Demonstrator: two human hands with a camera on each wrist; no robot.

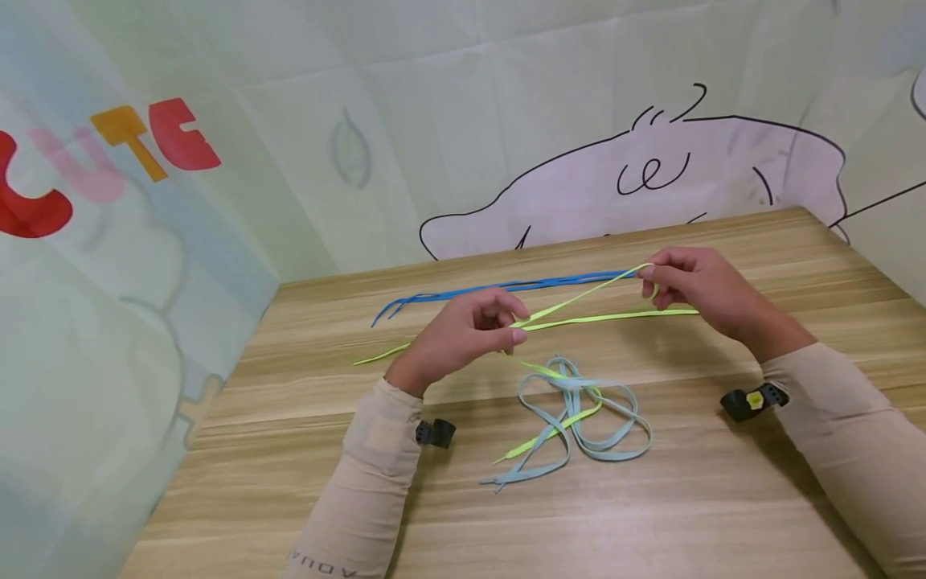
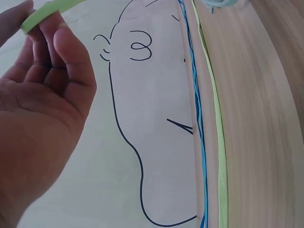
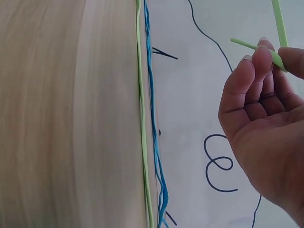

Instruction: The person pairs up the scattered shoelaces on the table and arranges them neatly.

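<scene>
A flat yellow-green shoelace (image 1: pixel 587 293) stretches between the two hands above the table. My left hand (image 1: pixel 459 338) pinches it between thumb and fingers; in the left wrist view the lace (image 2: pixel 42 18) crosses the fingertips. Raised to the right, my right hand (image 1: pixel 705 291) pinches the lace near one end, and a short tip (image 3: pixel 242 43) sticks out past the fingers in the right wrist view. From below the left hand, a yellow-green length (image 1: pixel 526 447) runs down across a loosely looped pale blue shoelace (image 1: pixel 615 457).
Behind the hands, another yellow-green lace (image 1: pixel 615 318) lies nearly straight across the wooden table (image 1: pixel 289 450). Farther back, blue laces (image 1: pixel 546 282) run alongside it near the table's far edge. A printed cloth backdrop (image 1: pixel 398 121) rises behind and at the left.
</scene>
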